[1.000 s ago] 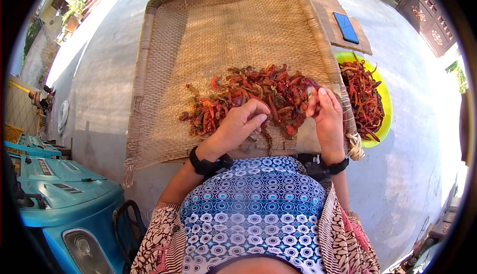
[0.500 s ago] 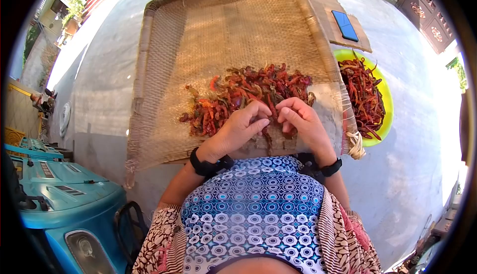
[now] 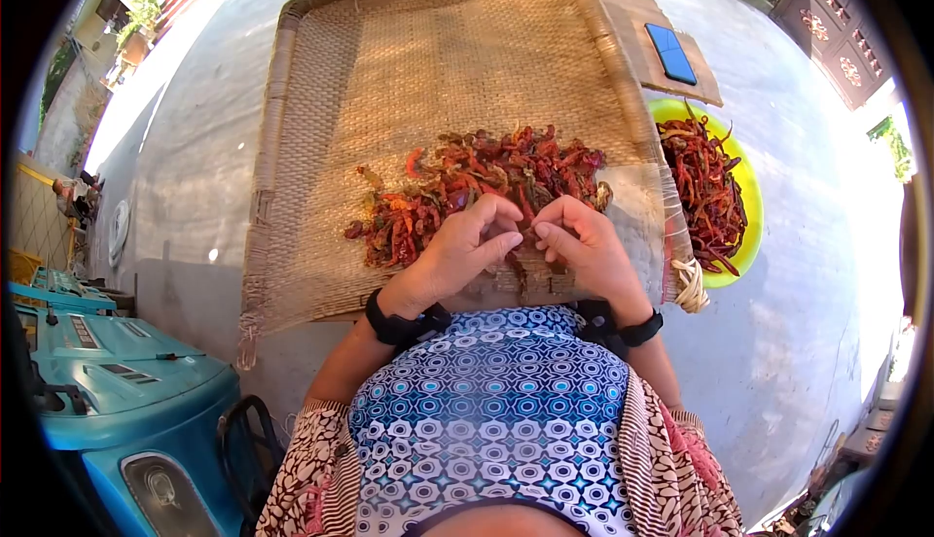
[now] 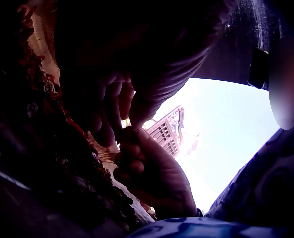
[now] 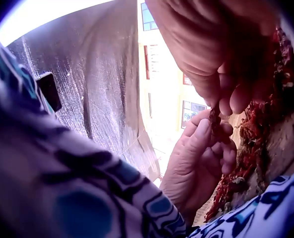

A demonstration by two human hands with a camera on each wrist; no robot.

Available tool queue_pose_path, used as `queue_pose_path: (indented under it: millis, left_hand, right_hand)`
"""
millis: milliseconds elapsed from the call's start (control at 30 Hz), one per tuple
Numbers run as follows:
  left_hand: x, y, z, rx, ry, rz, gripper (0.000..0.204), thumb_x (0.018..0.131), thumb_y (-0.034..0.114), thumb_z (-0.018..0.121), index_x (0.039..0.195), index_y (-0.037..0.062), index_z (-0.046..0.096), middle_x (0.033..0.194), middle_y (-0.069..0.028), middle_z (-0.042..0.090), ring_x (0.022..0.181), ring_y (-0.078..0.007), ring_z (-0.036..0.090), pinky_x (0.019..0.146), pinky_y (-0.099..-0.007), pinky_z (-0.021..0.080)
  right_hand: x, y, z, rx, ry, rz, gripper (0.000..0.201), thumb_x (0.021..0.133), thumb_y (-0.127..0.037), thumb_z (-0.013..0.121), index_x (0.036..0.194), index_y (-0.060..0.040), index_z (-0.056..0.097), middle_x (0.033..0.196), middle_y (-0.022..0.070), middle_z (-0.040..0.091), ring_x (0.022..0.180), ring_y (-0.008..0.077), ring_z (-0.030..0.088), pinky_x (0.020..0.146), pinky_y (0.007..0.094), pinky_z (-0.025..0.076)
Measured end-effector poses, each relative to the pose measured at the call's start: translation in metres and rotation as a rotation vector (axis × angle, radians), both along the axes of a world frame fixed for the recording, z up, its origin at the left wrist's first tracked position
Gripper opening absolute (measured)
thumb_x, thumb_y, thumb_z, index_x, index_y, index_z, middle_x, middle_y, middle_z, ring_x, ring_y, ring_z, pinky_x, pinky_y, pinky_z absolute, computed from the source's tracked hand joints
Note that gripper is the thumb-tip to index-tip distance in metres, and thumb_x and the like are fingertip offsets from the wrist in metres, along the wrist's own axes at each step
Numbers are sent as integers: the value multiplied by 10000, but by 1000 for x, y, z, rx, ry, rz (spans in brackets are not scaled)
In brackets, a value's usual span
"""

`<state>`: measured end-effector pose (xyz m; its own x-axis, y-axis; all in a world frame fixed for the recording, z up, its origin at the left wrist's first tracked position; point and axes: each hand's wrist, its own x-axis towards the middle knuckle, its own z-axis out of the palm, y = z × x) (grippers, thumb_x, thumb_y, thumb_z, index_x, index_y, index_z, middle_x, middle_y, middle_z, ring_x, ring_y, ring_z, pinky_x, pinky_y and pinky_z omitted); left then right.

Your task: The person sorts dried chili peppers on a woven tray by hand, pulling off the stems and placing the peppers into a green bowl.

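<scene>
Both hands meet over the near part of a woven tray [image 3: 428, 60]. A small dark red dried chili pepper [image 5: 215, 119] is between their fingertips. The left hand [image 3: 470, 247] pinches it from one side with thumb and fingers. From the other side, the right hand [image 3: 587, 250] pinches its upper end, thumb against fingertips. Right under and beyond the hands spreads a heap of red and brownish dried chilies [image 3: 486, 172], partly hidden by them. In the left wrist view the hands are dark against bright light.
Beside the tray on the right stands a yellow-green basin [image 3: 747, 245] filled with dried chilies. A phone [image 3: 671, 53] lies on a sheet of cardboard [image 3: 623, 17] at the back right. A teal vehicle [image 3: 146, 372] stands at the left on the concrete floor [image 3: 195, 187].
The right hand has come from the tray's right side, where it held a chili, to the left hand, and their fingertips now meet. The left hand has stayed nearly in place.
</scene>
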<state>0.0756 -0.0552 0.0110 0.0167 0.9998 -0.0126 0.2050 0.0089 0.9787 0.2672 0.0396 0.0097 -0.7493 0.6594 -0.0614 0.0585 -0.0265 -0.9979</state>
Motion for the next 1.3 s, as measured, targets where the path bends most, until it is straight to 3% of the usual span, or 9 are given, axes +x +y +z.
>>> queue_pose_path:
  millis: [100, 200, 433, 533, 700, 900, 1000, 1300]
  left_hand:
    - [-4, 2, -2, 14, 133, 30, 221, 941, 97, 611, 1142, 35, 546, 939, -37, 629, 826, -96, 620, 684, -248, 513]
    - [-8, 2, 3, 48, 285, 5, 179, 907, 75, 635, 1076, 35, 591, 915, -38, 629, 798, -94, 615, 676, -245, 507]
    - [-14, -6, 19, -9, 559, -134, 227, 818, 133, 715, 1009, 57, 619, 892, -55, 604, 809, -181, 621, 722, -312, 507]
    - [-16, -10, 28, -50, 691, -211, 265, 782, 144, 729, 1014, 83, 617, 926, -63, 570, 851, -226, 618, 746, -337, 500]
    - [-20, -13, 15, -17, 725, -276, 248, 789, 125, 706, 1012, 89, 603, 963, -81, 521, 889, -261, 606, 751, -361, 491]
    - [-7, -10, 23, 78, 647, -143, 196, 809, 85, 668, 988, 76, 590, 970, -92, 524, 893, -281, 594, 756, -360, 485]
    - [-6, -5, 14, 89, 616, -252, 202, 812, 94, 668, 998, 76, 589, 972, -89, 517, 883, -286, 591, 749, -364, 490]
    - [-2, -8, 5, 73, 727, -258, 253, 830, 130, 673, 1058, 85, 572, 997, -100, 508, 884, -291, 590, 755, -377, 492]
  right_hand:
    - [9, 5, 5, -47, 60, -115, 104, 961, -133, 592, 991, -33, 596, 809, 13, 613, 675, 57, 544, 616, 211, 461]
    - [25, 24, -1, 11, 164, -363, 118, 968, -153, 589, 1000, -40, 605, 810, 8, 612, 689, 62, 554, 627, 216, 463]
    - [67, 55, 6, -196, 655, -942, 340, 980, -176, 568, 1276, -39, 471, 1090, 110, 646, 753, 121, 594, 673, 251, 490]
    - [65, 46, 4, -132, 621, -931, 303, 987, -169, 549, 1250, -27, 498, 1078, 101, 645, 756, 118, 586, 666, 252, 485]
    - [56, 43, -10, -22, 414, -653, 169, 986, -127, 531, 1121, -45, 590, 910, 28, 613, 717, 69, 552, 669, 218, 466]
    - [33, 27, -6, -24, 328, -546, 135, 983, -114, 532, 1085, -54, 597, 882, 6, 615, 682, 47, 528, 649, 188, 442]
    - [26, 20, -6, -41, 245, -477, 130, 980, -119, 539, 1078, -63, 603, 870, -5, 616, 680, 42, 528, 640, 183, 431]
    - [7, 6, -7, -43, 104, -195, 138, 982, -119, 536, 1091, -44, 577, 862, 6, 613, 681, 41, 532, 605, 192, 448]
